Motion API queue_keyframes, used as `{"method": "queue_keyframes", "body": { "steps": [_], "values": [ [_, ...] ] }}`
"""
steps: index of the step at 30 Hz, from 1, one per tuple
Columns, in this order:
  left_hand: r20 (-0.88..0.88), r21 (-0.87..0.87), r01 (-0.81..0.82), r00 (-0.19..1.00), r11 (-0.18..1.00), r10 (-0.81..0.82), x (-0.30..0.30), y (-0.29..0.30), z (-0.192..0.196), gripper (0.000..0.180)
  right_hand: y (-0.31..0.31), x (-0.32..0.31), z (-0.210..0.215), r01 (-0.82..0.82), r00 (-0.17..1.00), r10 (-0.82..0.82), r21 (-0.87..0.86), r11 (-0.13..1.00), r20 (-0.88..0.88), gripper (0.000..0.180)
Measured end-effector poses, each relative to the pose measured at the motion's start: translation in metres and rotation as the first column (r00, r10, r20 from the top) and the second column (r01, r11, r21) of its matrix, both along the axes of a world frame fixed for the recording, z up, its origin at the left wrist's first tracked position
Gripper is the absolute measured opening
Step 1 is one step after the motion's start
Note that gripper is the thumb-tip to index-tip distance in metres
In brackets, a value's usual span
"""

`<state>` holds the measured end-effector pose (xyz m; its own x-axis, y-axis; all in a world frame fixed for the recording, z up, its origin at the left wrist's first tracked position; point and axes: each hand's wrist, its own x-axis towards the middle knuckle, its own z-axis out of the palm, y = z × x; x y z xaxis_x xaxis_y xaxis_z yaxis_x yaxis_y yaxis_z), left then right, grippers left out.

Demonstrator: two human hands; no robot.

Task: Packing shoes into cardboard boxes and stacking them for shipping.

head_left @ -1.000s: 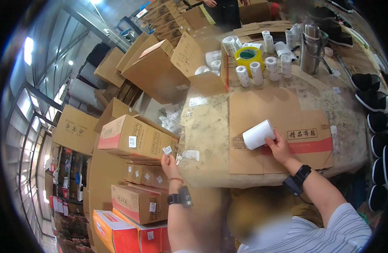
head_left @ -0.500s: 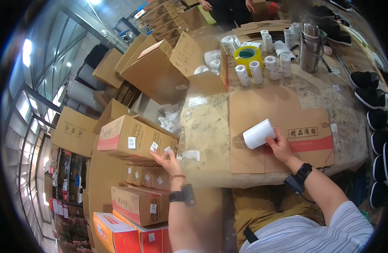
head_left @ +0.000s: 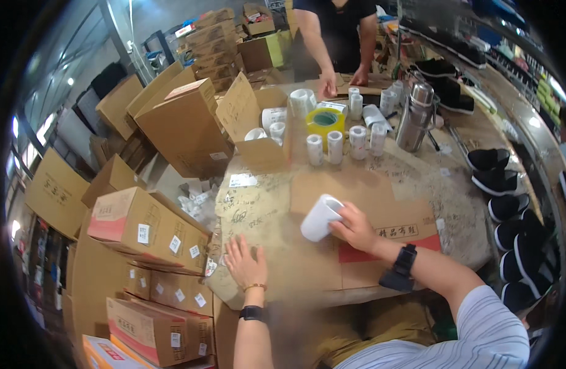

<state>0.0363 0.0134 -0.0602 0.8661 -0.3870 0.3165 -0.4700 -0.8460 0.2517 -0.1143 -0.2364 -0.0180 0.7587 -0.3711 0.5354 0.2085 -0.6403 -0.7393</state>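
My right hand (head_left: 355, 227) grips a white roll of labels (head_left: 320, 220), tilted above a flat piece of cardboard (head_left: 344, 187) with a red stripe. My left hand (head_left: 246, 265) lies with its fingers spread on the worn, paper-covered table (head_left: 277, 246), close to its left edge. A small sticker (head_left: 210, 266) is beside its fingertips. Left of that hand stands a brown carton (head_left: 126, 224), with three white labels (head_left: 175, 244) on its side. More labelled cartons (head_left: 154, 329) are stacked below it.
Several small label rolls (head_left: 334, 147) stand around a yellow tape roll (head_left: 325, 123) and a steel flask (head_left: 416, 117). An open carton (head_left: 264, 154) holds more rolls. Black shoes (head_left: 509, 181) line the right edge. Across the table, another person's hand (head_left: 327, 85) reaches over the table.
My left hand has left the carton for the table; the label from its fingers now appears on the carton. The right hand has moved left with the roll. The whole view has shifted.
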Motion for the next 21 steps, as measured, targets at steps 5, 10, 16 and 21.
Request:
{"method": "queue_keyframes", "body": {
  "steps": [5,10,16,21],
  "values": [
    [0.012,0.013,-0.078,0.997,0.997,0.078,0.0,0.004,0.001,0.056,-0.033,0.094,0.046,0.148,0.978,-0.203,-0.549,0.822,-0.04,0.018],
    [0.025,-0.056,-0.074,0.997,0.996,0.076,-0.001,-0.001,0.001,0.054,-0.064,0.158,0.055,0.226,0.908,-0.41,-0.723,0.653,-0.086,0.02],
    [0.008,-0.044,-0.066,0.998,0.997,0.067,-0.004,-0.003,0.006,0.056,-0.076,0.164,0.041,0.283,0.879,-0.472,-0.721,0.632,-0.068,0.04],
    [0.029,-0.031,-0.05,0.998,0.998,0.051,-0.001,-0.004,-0.001,0.057,-0.067,0.075,0.026,0.169,0.92,-0.325,-0.525,0.834,-0.22,0.045]
  ]
}}
